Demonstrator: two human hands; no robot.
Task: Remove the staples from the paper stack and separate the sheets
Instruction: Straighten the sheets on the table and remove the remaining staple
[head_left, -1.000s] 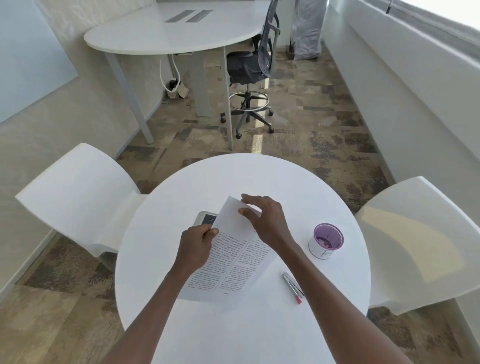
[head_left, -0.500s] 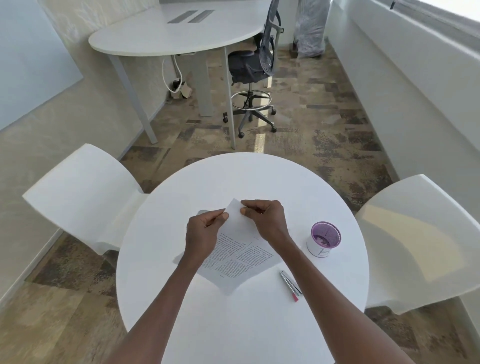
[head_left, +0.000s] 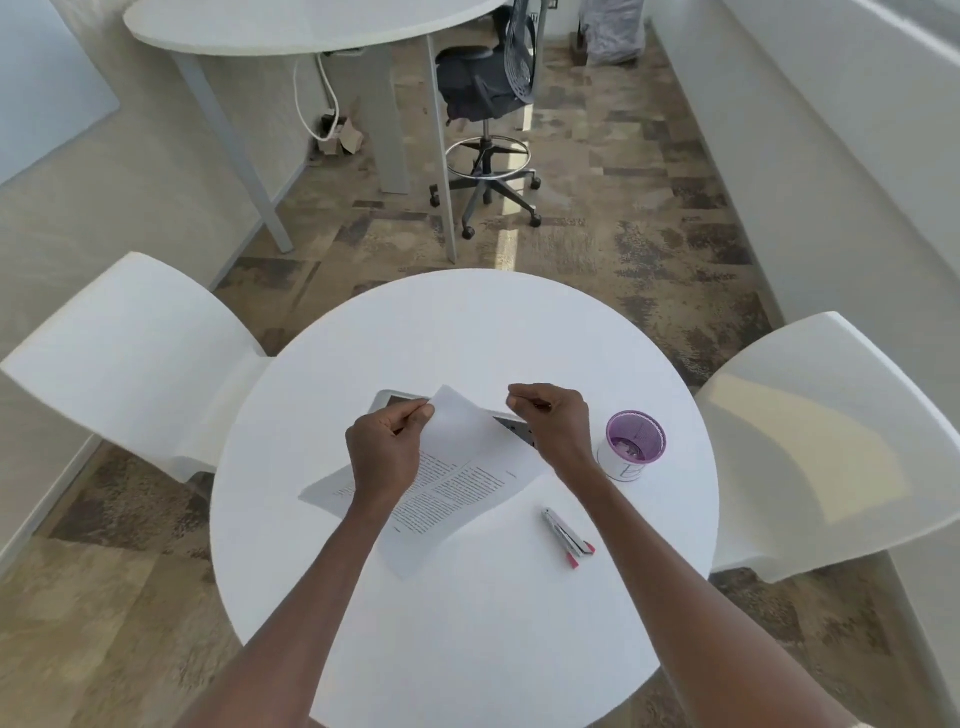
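The printed paper stack (head_left: 457, 486) lies across the middle of the round white table (head_left: 467, 649), its far corner lifted. My left hand (head_left: 387, 452) pinches that corner between thumb and fingers. A sheet edge sticks out to the left below my wrist. My right hand (head_left: 550, 423) hovers just right of the corner, clear of the paper, thumb and forefinger pinched together; anything between them is too small to see. A small metal tool with a pink end (head_left: 569, 532) lies on the table right of the stack.
A grey flat device (head_left: 389, 400) lies partly under the paper's far end. A purple mesh cup (head_left: 635, 447) stands at the right. White chairs sit at the left (head_left: 135, 353) and right (head_left: 810, 436). Beyond are a desk and a swivel chair (head_left: 483, 98).
My right hand has pulled away to the right from the paper's corner, fingers still pinched. My left hand keeps the corner. The stack has turned and slid slightly on the table.
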